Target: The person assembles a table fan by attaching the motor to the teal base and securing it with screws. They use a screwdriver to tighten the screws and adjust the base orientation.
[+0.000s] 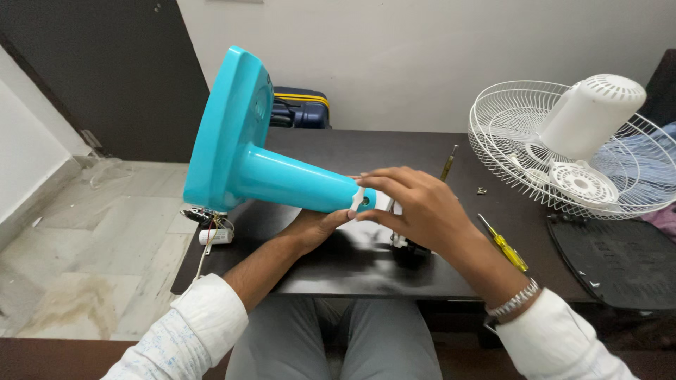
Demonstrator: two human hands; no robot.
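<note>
The person is wearing white long sleeves with faint blue speckling, grey trousers, and a silver metal wristband.

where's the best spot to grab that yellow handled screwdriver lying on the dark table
Probably the yellow-handled screwdriver is best taken by its yellow handle, from above, fingers across its width. It lies flat on the dark table, slanting with its metal shaft toward the far side, and the handle is its thickest part. The right hand is nearest; its wrist passes close beside the screwdriver.
</note>
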